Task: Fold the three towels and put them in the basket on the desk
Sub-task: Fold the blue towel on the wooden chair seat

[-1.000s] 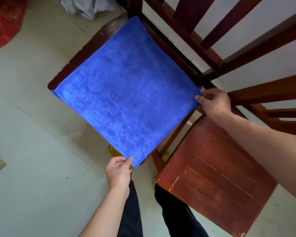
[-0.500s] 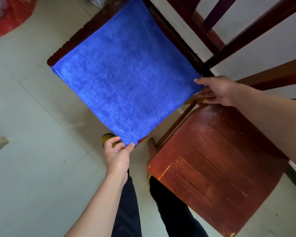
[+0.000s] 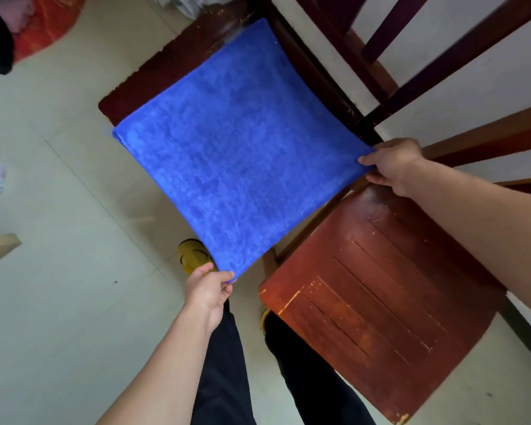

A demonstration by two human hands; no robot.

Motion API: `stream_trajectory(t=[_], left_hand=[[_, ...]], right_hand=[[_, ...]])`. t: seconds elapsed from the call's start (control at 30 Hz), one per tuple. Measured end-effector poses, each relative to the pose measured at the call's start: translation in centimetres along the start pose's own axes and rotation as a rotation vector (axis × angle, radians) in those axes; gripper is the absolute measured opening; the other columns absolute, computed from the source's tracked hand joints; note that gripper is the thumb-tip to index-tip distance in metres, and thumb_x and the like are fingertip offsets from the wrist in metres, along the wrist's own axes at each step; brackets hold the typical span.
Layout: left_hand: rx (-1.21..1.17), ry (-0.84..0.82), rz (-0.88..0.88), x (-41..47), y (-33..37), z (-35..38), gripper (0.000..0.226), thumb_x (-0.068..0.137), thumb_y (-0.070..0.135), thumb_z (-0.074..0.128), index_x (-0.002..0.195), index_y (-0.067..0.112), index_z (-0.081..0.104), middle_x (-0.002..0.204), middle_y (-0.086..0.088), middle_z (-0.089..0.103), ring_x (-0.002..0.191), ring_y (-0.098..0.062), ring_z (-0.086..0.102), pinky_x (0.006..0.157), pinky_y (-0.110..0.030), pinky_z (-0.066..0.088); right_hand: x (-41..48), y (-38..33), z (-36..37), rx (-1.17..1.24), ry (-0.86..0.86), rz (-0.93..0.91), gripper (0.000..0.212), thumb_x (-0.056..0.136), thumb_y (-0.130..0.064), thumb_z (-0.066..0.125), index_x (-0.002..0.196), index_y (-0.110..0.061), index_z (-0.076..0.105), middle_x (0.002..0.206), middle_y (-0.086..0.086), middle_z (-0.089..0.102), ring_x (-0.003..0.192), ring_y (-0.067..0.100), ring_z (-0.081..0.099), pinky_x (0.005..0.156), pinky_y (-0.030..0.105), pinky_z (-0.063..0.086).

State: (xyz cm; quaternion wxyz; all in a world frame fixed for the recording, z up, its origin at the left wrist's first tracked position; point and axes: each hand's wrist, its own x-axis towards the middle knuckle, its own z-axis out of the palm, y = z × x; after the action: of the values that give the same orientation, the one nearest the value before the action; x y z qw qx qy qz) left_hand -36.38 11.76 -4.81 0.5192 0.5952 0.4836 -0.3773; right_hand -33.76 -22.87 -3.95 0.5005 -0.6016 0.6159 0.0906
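A blue towel lay spread flat over the seat of a dark wooden chair. The left hand pinched the towel's near corner between thumb and fingers, and the right hand gripped the right corner, the two hands well apart. A second, redder chair stood just beside it, over a pale tiled floor.

arms: bare, no sleeves | trousers: dark | shoes: yellow
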Motion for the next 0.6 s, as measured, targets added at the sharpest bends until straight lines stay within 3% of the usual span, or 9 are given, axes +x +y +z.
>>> stream_trajectory(t=[0.1,0.27,0.43,0.6], left_hand=[[-0.025,-0.077,-0.040,-2.1,1.0,-0.7,0.041,0.084,-0.014,0.053,0.119,0.009,0.049,0.092,-0.013,0.063,0.061,-0.017,0.049,0.054,-0.024,0.038],[-0.163,-0.060,0.000,-5.3,4.9,-2.9,0.032,0.090,-0.006,0.052,0.116,0.011,0.045,0.079,-0.017,0.059,0.060,-0.021,0.049,0.058,-0.030,0.042],[-0.268,-0.053,0.068,-5.4,10.5,-4.1,0.015,0.093,-0.001,0.050,0.095,0.014,0.048,0.072,-0.012,0.058,0.055,-0.016,0.052,0.046,-0.022,0.047],[-0.331,-0.056,0.107,-2.8,17.2,-4.4,0.014,0.095,0.003,0.049,0.088,0.014,0.053,0.078,-0.010,0.059,0.060,-0.014,0.056,0.055,-0.022,0.046]], right_hand=[[-1.7,-1.8,-0.7,0.108,-0.016,0.022,0.026,0.081,0.000,0.073,0.078,-0.016,0.052,0.085,0.002,0.055,0.079,0.017,0.058,0.059,0.027,0.053],[-4.8,-5.5,-0.1,0.307,-0.044,0.081,0.025,0.082,-0.004,0.071,0.075,-0.015,0.050,0.069,0.001,0.051,0.054,0.009,0.048,0.042,0.018,0.047],[-6.2,-10.7,3.0,0.497,-0.077,0.107,0.024,0.085,-0.007,0.071,0.075,-0.011,0.049,0.066,0.002,0.047,0.050,0.008,0.048,0.043,0.016,0.049],[-4.6,-16.1,7.3,0.525,-0.123,0.074,0.019,0.090,-0.006,0.063,0.077,-0.010,0.050,0.066,0.004,0.047,0.047,0.009,0.049,0.040,0.014,0.047]])
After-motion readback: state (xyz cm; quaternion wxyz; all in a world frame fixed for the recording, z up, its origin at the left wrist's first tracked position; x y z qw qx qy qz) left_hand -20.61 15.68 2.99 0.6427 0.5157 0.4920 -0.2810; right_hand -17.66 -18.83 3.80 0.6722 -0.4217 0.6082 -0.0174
